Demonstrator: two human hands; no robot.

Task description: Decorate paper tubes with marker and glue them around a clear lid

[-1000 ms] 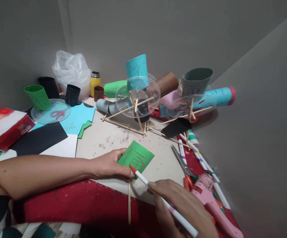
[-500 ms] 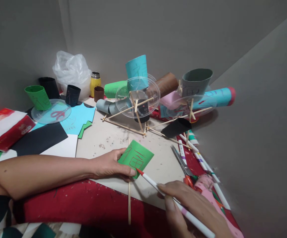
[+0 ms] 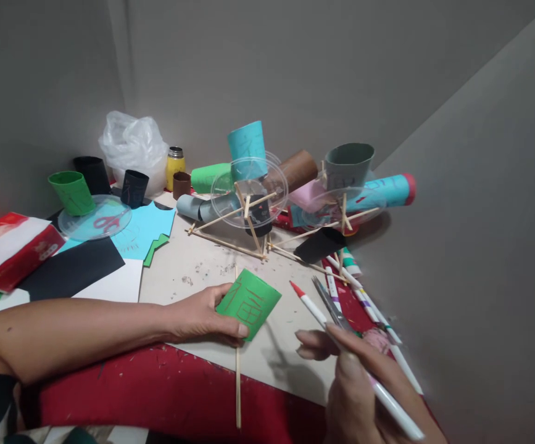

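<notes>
My left hand [image 3: 214, 312] grips a green paper tube [image 3: 250, 305] with dark strokes drawn on its side, thumb on the near face. Beneath that hand, thin wooden sticks [image 3: 238, 388] lie across the edge of the pale board [image 3: 193, 262]. In my right hand [image 3: 364, 382] is a white marker [image 3: 316, 311], its red tip pointing up and left, apart from the tube. Scissors [image 3: 329, 302] lie just beyond the right fingers, their handles hidden by the hand.
Behind stand wooden-stick frames [image 3: 230, 242] carrying clear plastic discs [image 3: 276, 206] and coloured paper tubes. At left are paper sheets [image 3: 75, 262], a red-and-white packet [image 3: 12, 250] and a green tube [image 3: 71, 194]. Markers [image 3: 369, 302] line the right side; a plastic bag [image 3: 132, 145] sits at the back.
My right hand has drawn the marker away from the green tube, to the right. The left hand still holds the tube, and the whole view has shifted slightly.
</notes>
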